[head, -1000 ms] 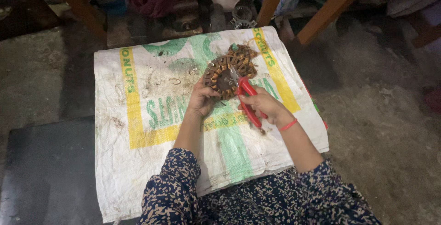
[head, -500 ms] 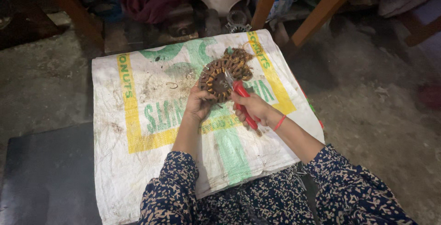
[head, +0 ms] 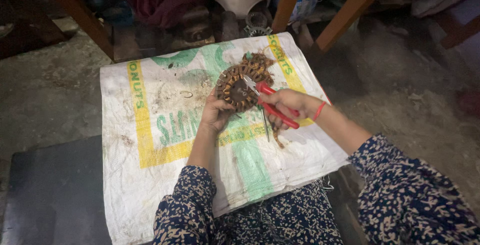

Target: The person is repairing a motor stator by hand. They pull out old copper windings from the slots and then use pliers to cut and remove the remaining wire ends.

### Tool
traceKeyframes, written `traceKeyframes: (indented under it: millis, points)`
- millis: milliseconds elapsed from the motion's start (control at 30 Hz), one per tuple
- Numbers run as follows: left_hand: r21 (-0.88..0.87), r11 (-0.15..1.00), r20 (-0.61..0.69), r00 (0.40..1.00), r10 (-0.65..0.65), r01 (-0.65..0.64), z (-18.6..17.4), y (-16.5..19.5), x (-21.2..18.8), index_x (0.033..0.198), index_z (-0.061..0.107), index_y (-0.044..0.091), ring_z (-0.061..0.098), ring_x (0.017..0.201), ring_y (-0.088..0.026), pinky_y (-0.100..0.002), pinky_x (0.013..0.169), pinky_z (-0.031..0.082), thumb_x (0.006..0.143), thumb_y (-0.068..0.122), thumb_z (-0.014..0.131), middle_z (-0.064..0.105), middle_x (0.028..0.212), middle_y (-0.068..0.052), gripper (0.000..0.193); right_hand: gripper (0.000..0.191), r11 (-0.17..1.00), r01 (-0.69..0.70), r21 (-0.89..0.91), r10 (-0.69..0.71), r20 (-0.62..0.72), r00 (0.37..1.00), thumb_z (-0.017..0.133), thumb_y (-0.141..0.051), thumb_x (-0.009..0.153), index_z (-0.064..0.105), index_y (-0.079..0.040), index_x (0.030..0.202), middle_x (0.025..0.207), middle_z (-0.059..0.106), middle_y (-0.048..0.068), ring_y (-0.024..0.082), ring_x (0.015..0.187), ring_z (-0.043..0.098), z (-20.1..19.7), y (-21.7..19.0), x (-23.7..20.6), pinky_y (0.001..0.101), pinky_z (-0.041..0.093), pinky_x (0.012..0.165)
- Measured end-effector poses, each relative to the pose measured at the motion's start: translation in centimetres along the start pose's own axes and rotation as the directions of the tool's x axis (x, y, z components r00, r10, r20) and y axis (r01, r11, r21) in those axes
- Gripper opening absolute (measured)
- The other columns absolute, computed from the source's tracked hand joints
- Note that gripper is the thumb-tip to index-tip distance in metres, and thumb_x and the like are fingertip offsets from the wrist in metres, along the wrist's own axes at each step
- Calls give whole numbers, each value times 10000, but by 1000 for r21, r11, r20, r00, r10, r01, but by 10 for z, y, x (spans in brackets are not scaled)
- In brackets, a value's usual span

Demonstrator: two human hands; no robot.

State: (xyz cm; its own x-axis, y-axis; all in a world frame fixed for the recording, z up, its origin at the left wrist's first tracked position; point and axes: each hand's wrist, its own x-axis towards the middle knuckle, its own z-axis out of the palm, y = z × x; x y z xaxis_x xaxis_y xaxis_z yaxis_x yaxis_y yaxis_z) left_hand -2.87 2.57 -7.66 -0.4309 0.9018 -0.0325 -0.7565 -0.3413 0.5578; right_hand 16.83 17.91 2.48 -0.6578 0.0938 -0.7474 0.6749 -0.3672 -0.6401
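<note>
— What are the hands gripping?

— The right hand (head: 286, 106) is wrapped tight around red-handled pliers (head: 272, 106), whose metal nose points up-left onto a round copper-wound coil ring (head: 239, 88). The left hand (head: 216, 115) clasps that ring from below, fingers curled on its lower edge.

— Where does the ring sit in the frame?

— Just above centre, raised a little over a white woven sack (head: 165, 140) with green and yellow print.

— And around it?

— A tangle of loose copper wire (head: 257, 61) lies on the sack just above the ring, touching it. A thin dark rod (head: 266, 122) hangs below the pliers. Wooden legs (head: 345, 17) slant across the upper right, and a dark mat (head: 55, 190) fills the lower left.
</note>
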Motion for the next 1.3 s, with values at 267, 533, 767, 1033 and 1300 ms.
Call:
traceKeyframes:
  millis: [267,533,767,1033,1300]
  points:
    - [-17,1000,81,997,19,-17,-5,-1,0,1416,552,74,653,1134,-293,-396,813,612,629,-189,523,633,1329,-140,831,468,934,-56,-354,48,-33,998,533,-521,960,600,-59,997,698,649,103,217,527,631,-13,-44,-27,387,532,448]
    - [-3,1000,37,999,-5,5,-8,-1,3,1421,540,77,680,1082,-291,-400,789,619,625,-161,510,651,1285,-128,831,250,961,244,-128,-252,-53,966,629,-293,961,573,-60,1033,801,710,100,231,688,746,13,-2,-9,418,644,556]
    - [-4,1000,88,996,12,-11,-12,-2,2,1416,534,23,689,1097,-309,-426,834,621,648,-161,535,660,1270,-157,790,241,885,437,-158,-462,-192,866,701,-214,923,647,-16,1049,786,705,67,178,681,682,26,26,37,345,561,594]
    - [-50,998,44,999,-30,33,-7,-1,0,1443,521,75,664,1181,-319,-429,887,620,584,-152,535,631,1339,-145,889,246,614,767,-185,-778,-308,548,741,-106,899,715,62,1077,933,769,106,169,870,749,9,55,-29,288,616,846]
    - [-31,1000,79,997,5,-3,-13,0,2,1470,519,75,632,1216,-311,-392,871,593,630,-168,529,622,1382,-130,874,130,324,859,-396,-829,-556,57,732,-69,971,671,32,1024,929,745,124,152,853,726,-3,47,-25,284,587,819]
